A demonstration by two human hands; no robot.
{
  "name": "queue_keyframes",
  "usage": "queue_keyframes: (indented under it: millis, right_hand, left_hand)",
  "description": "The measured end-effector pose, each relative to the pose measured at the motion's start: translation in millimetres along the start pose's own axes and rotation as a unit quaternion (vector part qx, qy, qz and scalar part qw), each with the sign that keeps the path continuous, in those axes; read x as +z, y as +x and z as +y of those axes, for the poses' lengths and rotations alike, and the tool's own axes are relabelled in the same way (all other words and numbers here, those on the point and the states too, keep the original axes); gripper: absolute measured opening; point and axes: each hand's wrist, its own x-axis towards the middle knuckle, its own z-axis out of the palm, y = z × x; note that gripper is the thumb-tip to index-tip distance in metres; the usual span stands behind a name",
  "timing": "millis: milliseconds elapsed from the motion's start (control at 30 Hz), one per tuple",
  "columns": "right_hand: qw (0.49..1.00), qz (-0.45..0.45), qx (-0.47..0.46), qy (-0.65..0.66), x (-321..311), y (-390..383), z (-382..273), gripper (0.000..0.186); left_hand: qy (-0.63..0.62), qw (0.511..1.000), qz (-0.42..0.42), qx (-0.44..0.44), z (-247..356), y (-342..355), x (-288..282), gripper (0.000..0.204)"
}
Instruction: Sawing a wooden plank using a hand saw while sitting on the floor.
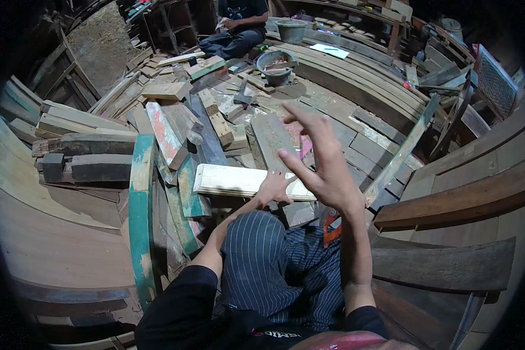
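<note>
A pale, freshly cut wooden plank [230,180] lies crosswise in front of my knees. Upon it rests my left hand [274,188], fingers spread and pressing on its top face. My right hand [319,149] is raised in the air above the plank's right end, its fingers apart and nothing in them. Beneath and beyond the plank, a grey-brown board [268,137] runs away from me. Something pink [303,144] shows partly behind my right hand. By my right knee an orange tool handle [331,230], perhaps a saw's, is partly hidden by my forearm.
Wood offcuts [219,119] lie heaped ahead and left, with a hammer or axe head [243,99] among them. A green-painted beam [141,216] stands at my left. Farther off are a bucket of scraps [267,60], another bucket [291,30] and a seated person [236,41].
</note>
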Motion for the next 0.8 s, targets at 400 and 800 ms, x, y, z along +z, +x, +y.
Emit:
queue_keyframes:
  millis: [400,800]
  right_hand:
    - [0.951,0.02,0.248,0.183,-9.2,-128.3,42.2,0.051]
    - [0.825,0.146,0.386,-0.387,103.4,-308.8,73.9,0.058]
  left_hand:
    - [0.139,0.988,-0.047,-0.035,50.1,7.7,-14.0,0.106]
    - [0.14,0.985,-0.09,-0.053,53.5,12.6,-17.3,0.107]
